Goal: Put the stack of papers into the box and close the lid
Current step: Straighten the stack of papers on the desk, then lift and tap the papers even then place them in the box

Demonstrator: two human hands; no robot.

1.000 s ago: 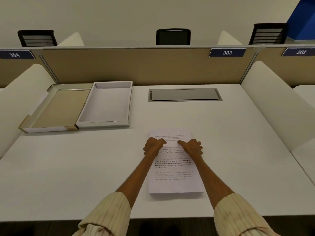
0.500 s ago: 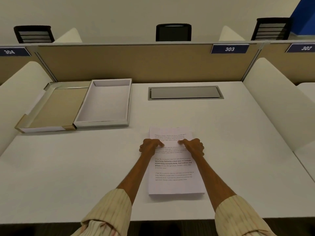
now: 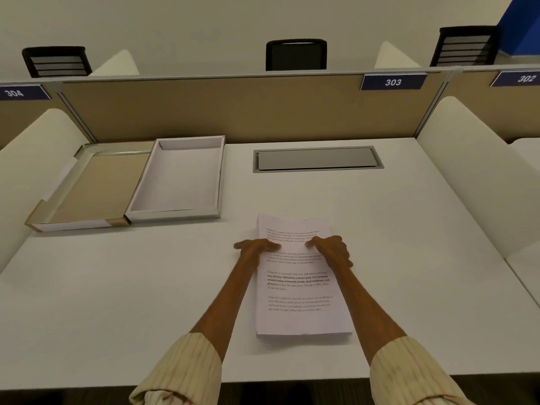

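While the stack of papers [image 3: 302, 287] lies flat at centre frame, left hand [image 3: 257, 249] and right hand [image 3: 331, 251] press curled fingers onto its upper edges; the box [image 3: 178, 178] sits open, upper left.

I see the printed white paper stack [image 3: 302, 287] on the white desk [image 3: 117, 302] (near edge); the open white cardboard box [image 3: 178, 178] sits behind-left, its tan-lined lid [image 3: 87, 190] touching its left side.

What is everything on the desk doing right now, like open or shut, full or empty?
box: open, empty.
lid: folded open, flat beside the box.
papers: stacked flat on the desk, not in the box.
left hand: resting on the papers' left edge.
right hand: resting on the papers' right edge.
desk hatch: shut.
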